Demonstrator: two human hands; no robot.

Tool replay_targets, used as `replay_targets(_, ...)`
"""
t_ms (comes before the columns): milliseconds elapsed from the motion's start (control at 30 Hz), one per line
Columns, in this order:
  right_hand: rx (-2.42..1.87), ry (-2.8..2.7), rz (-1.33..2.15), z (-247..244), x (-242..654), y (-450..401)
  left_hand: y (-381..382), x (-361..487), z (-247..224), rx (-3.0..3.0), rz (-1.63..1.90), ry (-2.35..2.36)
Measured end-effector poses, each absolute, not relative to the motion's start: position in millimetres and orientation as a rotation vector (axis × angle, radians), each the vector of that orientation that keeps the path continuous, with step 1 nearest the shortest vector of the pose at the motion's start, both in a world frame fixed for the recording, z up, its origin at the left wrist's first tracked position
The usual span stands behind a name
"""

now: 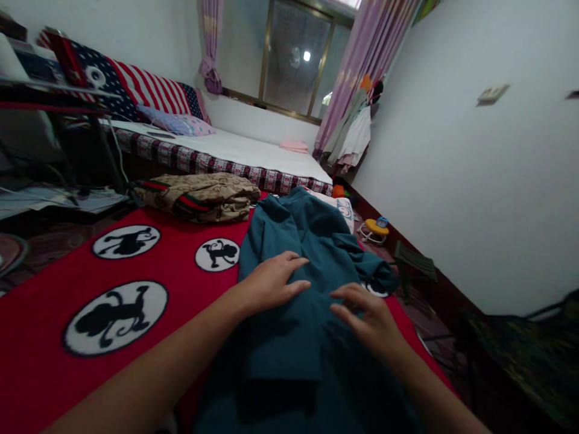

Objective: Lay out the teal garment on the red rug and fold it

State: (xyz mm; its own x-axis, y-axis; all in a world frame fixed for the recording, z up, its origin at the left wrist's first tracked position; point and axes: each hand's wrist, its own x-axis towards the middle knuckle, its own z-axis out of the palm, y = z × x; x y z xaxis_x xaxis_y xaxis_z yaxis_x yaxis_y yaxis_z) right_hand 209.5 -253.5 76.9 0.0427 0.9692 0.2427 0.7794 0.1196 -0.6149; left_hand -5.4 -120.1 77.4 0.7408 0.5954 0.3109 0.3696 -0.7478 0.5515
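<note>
A teal long-sleeved garment, seemingly a coat (289, 343), lies stretched out in front of me on a red blanket (181, 241) printed with black monkey figures in white ovals. One sleeve is folded lengthwise over the body, its cuff end toward me; the other sleeve sticks out to the right. Over the folded sleeve is my left hand (275, 278), thumb and fingers apart. My right hand (364, 310) is above the garment's right side, fingers slightly curled and apart. Neither hand holds cloth; whether they touch it I cannot tell.
Behind the garment lies a folded tan patterned cloth (203, 196) with green-red stripes. A daybed (244, 144) runs along the window wall. At left stands a desk (58, 90); at right are a yellow-topped stool (376, 227), a dark green stool (414, 262) and hanging clothes (355, 135).
</note>
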Motion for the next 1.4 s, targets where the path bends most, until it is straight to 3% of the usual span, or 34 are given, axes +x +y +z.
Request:
replay_targets(167,-2.257,-1.316,-0.290,69,326,-219,-106,13,12,2.609,0.526,1.006)
replay_targets(300,-2.627,-1.090,-0.270,55,377,-206,-104,12,2,2.654,0.580,1.019)
replay_targets(467,-2.418,-0.859,-0.117,62,391,-202,-105,12,2,2.669,0.622,1.017)
replay_targets(700,-1.864,-0.404,-0.199,142,383,-162,-109,10,14,2.514,1.033,0.696)
replay_targets(833,-1.622,-0.573,-0.078,178,318,-127,-112,3,19,2.491,1.171,0.535)
replay_targets(1000,-1.185,-1.797,0.583,189,219,-176,-110,0,16,2.492,1.248,0.447)
replay_targets(1233,-1.748,-1.962,0.372,129,244,-280,-107,3,13,2.502,1.238,0.448)
replay_targets(1400,-1.999,-1.748,0.455,85,286,-339,-106,4,13,2.515,1.195,0.478)
